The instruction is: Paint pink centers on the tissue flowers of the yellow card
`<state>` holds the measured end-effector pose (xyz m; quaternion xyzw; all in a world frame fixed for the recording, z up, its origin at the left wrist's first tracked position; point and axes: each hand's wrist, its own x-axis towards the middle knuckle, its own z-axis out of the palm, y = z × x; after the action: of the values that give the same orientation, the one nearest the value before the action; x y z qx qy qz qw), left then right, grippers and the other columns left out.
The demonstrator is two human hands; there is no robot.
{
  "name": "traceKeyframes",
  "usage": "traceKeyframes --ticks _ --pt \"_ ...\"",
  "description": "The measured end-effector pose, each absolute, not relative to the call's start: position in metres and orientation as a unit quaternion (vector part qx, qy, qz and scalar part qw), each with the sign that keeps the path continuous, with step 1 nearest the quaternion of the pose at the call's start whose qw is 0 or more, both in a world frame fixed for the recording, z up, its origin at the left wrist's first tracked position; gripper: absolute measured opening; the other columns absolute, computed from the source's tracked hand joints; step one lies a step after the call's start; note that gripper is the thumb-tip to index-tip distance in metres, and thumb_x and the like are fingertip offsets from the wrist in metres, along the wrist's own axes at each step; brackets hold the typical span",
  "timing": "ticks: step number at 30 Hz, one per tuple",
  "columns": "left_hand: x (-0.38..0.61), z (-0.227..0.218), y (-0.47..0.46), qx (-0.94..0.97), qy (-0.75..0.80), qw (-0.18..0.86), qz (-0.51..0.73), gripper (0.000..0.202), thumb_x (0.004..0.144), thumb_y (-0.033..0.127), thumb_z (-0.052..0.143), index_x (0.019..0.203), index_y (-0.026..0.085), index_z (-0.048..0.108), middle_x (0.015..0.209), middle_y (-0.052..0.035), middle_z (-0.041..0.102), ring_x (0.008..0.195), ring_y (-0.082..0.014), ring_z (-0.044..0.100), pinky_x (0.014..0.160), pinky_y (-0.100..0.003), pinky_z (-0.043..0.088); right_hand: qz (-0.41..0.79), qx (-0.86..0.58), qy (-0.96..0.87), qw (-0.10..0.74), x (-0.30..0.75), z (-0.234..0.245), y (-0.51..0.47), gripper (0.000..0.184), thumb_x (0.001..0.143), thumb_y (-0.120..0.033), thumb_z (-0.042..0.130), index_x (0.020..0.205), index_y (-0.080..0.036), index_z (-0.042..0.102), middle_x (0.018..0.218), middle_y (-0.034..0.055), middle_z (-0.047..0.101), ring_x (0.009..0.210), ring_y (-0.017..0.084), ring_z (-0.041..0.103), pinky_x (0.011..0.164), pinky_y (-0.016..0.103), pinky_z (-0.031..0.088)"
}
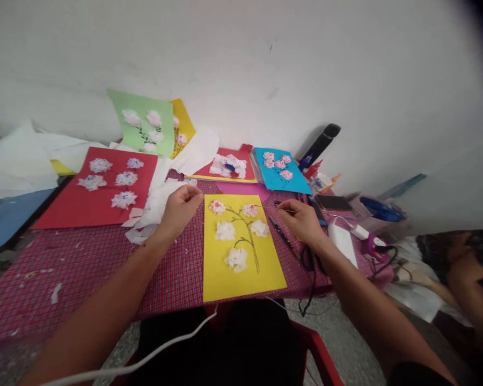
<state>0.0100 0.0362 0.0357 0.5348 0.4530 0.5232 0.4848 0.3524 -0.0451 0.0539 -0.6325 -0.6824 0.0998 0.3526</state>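
Note:
A yellow sheet [225,284] lies flat before me, with a drawn brown branch and several crumpled tissue flowers. The upper two flowers carry red marks; the lower white flowers [236,259] look plain. My right hand [301,219], right of the sheet, is closed around a thin stick [269,207]. Its tip reaches the upper right flower [249,209]. My left hand [184,206] is beside the sheet's upper left corner, thumb and forefinger pinched together. Whether anything is between them I cannot make out. A dark pencil [284,237] lies between the sheet and my right hand.
Flower pictures on red [70,206], green [123,115] and blue card [265,174] surround the work. White tissue [161,201] lies at left. At right are scissors [307,258], a white power bank [342,244], a phone [333,202] and a black bottle [324,143]. A white cable [177,341] crosses my lap.

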Motion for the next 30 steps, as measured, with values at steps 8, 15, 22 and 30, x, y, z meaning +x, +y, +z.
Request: traceKeyframes --ticks 8,15,22,30 --pt "0.010 0.038 0.036 0.530 0.454 0.489 0.524 0.013 0.081 0.029 0.073 0.085 0.020 0.065 0.064 0.0048 0.057 0.049 -0.0086 0.044 0.046 -0.024 0.034 0.105 -0.630 -0.695 0.330 0.350 0.055 -0.044 0.014 0.087 -0.027 0.062 0.084 -0.022 0.075 0.084 0.0043 0.078 0.074 0.021 0.070 0.068 0.032 0.051" --pt "0.009 0.035 0.037 0.535 0.452 0.485 0.524 0.014 0.082 0.030 0.074 0.086 0.020 0.066 0.066 0.0042 0.058 0.050 -0.0091 0.045 0.046 -0.024 0.033 0.091 -0.635 -0.682 0.352 0.351 0.066 -0.044 0.016 0.085 -0.028 0.061 0.085 -0.023 0.076 0.086 0.0050 0.080 0.076 0.023 0.072 0.069 0.033 0.053" --pt "0.008 0.033 0.038 0.540 0.456 0.483 0.517 0.015 0.082 0.032 0.074 0.088 0.021 0.066 0.064 0.0049 0.057 0.050 -0.0097 0.045 0.047 -0.024 0.032 0.062 -0.622 -0.680 0.384 0.331 0.075 0.028 0.016 0.084 -0.026 0.059 0.084 -0.022 0.075 0.086 0.0049 0.079 0.081 0.023 0.072 0.073 0.033 0.052" --pt "0.007 0.038 0.038 0.530 0.457 0.490 0.520 0.018 0.080 0.033 0.074 0.087 0.020 0.065 0.065 0.0056 0.057 0.050 -0.0093 0.045 0.048 -0.025 0.033 0.072 -0.673 -0.655 0.335 0.299 0.053 0.119 0.018 0.082 -0.020 0.059 0.087 -0.020 0.076 0.089 0.0072 0.079 0.082 0.023 0.070 0.073 0.032 0.050"
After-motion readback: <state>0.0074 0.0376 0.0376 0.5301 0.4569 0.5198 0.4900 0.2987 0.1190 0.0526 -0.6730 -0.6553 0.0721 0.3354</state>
